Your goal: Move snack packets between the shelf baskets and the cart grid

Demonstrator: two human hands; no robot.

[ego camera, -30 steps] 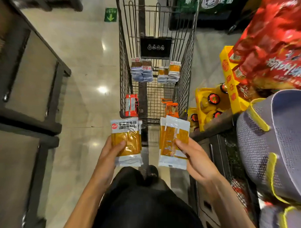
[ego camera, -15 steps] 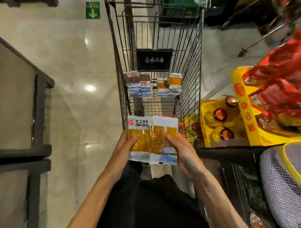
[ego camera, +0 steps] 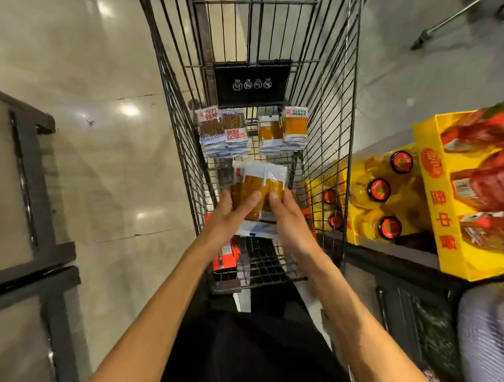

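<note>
Your left hand (ego camera: 231, 217) and right hand (ego camera: 289, 218) are both inside the cart (ego camera: 328, 131), holding a small bunch of orange packets (ego camera: 259, 187) between them. The left fingers lie curled across the front of the packets and the right fingers grip their 3 o'clock edge. The bunch hangs above the cart's wire floor, roughly midway along it.

At 12 o'clock from your hands, two stacks stand against the far end: the brown packets (ego camera: 223, 131) toward 11 and a matching orange stack (ego camera: 283, 129) toward 1, side by side under the black sign plate (ego camera: 251, 82). Bare wire floor shows between those stacks and the packets you hold.

At 7 o'clock, red packets (ego camera: 226, 256) lean against the cart's left wall, just beside your left wrist. Open grid lies at 6 o'clock, under your forearms.

The side walls close in near both hands. Outside the right wall, at 3 o'clock, sits a yellow box (ego camera: 446, 212) with red-capped bottles (ego camera: 379, 189) beside it. At 9 o'clock there is open floor (ego camera: 115, 167), then a dark shelf frame (ego camera: 47, 255).
</note>
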